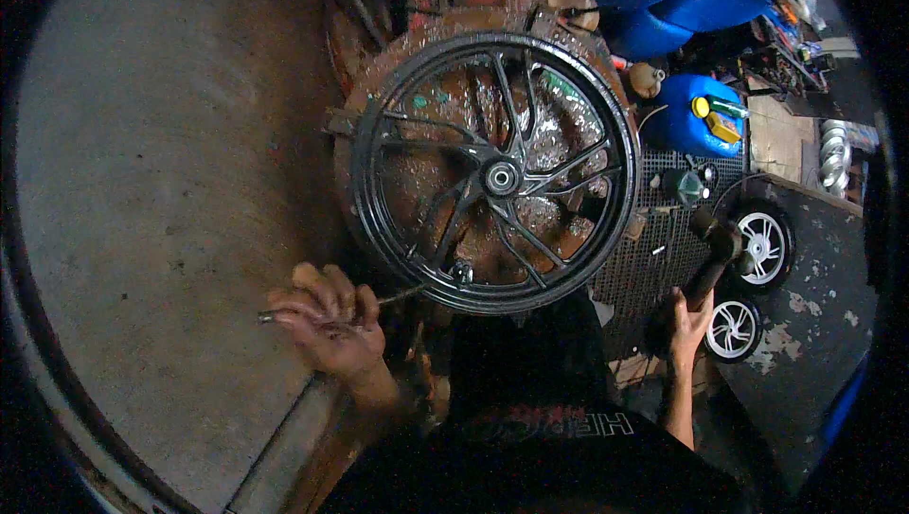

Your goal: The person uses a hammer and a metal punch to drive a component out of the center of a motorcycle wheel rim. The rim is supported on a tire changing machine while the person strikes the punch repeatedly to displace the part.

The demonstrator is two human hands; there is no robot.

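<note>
A black alloy motorcycle wheel with thin spokes lies flat on a rusty round drum. My left hand is closed around a thin metal rod that reaches to the wheel's near rim by the valve. My right hand grips the handle of a hammer, held off the wheel's right side above a dark mesh surface.
Blue plastic cans stand at the back right, one with a yellow cap. Two small white-spoked wheels sit on the right by a worn dark board. A black mesh mat lies right of the drum. Grey concrete floor fills the left.
</note>
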